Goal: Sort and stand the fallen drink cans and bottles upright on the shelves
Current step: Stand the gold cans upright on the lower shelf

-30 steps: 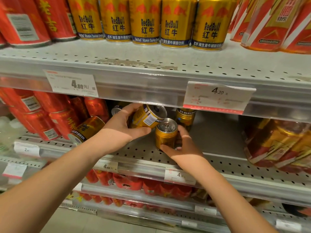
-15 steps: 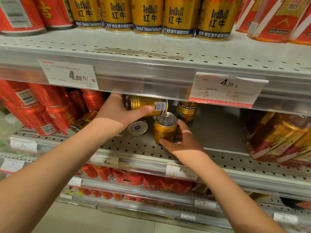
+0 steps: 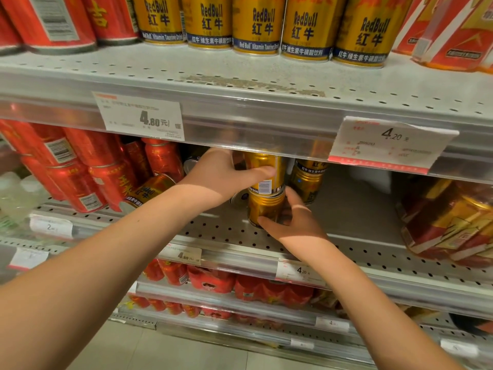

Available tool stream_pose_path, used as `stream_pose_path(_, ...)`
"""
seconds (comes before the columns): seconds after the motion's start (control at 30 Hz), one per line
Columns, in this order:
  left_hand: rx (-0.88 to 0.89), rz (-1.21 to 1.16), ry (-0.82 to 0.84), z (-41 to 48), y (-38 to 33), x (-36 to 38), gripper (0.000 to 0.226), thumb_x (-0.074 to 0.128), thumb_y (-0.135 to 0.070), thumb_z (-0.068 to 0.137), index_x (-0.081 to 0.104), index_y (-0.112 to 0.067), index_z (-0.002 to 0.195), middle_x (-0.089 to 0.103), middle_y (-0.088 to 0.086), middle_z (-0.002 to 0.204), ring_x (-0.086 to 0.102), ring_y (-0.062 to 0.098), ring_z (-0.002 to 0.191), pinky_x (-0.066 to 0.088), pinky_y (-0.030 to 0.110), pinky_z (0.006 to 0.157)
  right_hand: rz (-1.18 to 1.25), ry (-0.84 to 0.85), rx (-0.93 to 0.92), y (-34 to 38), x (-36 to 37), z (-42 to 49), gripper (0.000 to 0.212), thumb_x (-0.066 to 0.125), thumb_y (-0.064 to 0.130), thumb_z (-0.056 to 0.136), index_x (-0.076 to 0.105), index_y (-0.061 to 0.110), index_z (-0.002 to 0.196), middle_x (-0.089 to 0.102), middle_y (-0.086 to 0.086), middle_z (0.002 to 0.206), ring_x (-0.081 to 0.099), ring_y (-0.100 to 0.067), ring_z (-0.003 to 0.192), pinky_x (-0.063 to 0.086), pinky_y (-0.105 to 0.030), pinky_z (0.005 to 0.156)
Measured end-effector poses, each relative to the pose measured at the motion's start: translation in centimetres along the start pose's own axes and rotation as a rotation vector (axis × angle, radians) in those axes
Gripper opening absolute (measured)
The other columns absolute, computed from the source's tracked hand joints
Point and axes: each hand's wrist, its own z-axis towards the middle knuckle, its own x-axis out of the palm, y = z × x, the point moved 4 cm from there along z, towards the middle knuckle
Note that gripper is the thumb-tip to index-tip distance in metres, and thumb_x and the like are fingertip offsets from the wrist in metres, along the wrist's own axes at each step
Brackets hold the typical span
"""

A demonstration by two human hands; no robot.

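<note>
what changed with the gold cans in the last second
The left hand turned the upper gold can from lying sideways to upright and set it onto the lower gold can. The right hand kept holding that lower can, which stayed standing in place. The fallen gold can by the red cans still lies tilted.

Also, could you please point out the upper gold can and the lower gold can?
upper gold can [image 3: 264,159]: head view, its side wall.
lower gold can [image 3: 265,206]: head view, its side wall.
</note>
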Motion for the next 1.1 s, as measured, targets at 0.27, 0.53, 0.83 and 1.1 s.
stream_pose_path(0.27, 0.073, -0.098, 0.155, -0.2, 0.5, 1.3, 0.078, 0.082, -0.031, 0.086, 0.039, -0.034, 0.151, 0.059, -0.018, 0.131, 0.055, -0.007, 0.121, 0.046, 0.005, 0.088, 0.029, -0.020, -0.011, 0.2, 0.0, -0.2, 0.075, 0.076, 0.043, 0.081, 0.036, 0.046, 0.144, 0.060, 0.017, 0.131, 0.060, -0.010, 0.115, 0.054, -0.036, 0.095)
stream_pose_path(0.53, 0.053, 0.210, 0.304, 0.1, 2.5, -0.9, 0.055, 0.041, -0.068, 0.081, 0.019, -0.084, 0.128, 0.028, -0.043, 0.145, 0.027, -0.012, 0.129, 0.029, 0.024, 0.100, -0.012, -0.012, 0.016, -0.3, 0.0, -0.1, 0.090, 0.077, 0.048, 0.082, 0.025, 0.038, 0.155, 0.052, 0.011, 0.146, 0.057, -0.013, 0.123, 0.050, -0.038, 0.103)
stream_pose_path(0.83, 0.171, 0.808, 0.372, 4.7, 6.2, 1.4, 0.084, 0.061, -0.013, 0.090, 0.020, -0.042, 0.157, 0.037, 0.001, 0.159, 0.033, 0.027, 0.145, 0.031, 0.043, 0.115, -0.010, -0.043, 0.032, -0.8, 0.1, 0.1, 0.091, 0.079, 0.053, 0.077, 0.029, 0.040, 0.152, 0.058, 0.012, 0.137, 0.059, -0.006, 0.110, 0.051, -0.031, 0.096)
stream_pose_path(1.1, 0.304, 0.772, 0.279, 8.0, 4.0, 3.3, 0.040, 0.055, -0.007, 0.097, 0.039, -0.031, 0.069, 0.050, -0.003, 0.073, 0.043, 0.006, 0.063, 0.039, 0.028, 0.064, 0.015, -0.032, 0.054, -0.7, -0.2, 0.2, 0.076, 0.080, 0.057, 0.070, 0.034, 0.058, 0.131, 0.055, 0.036, 0.105, 0.057, 0.010, 0.095, 0.052, -0.028, 0.091)
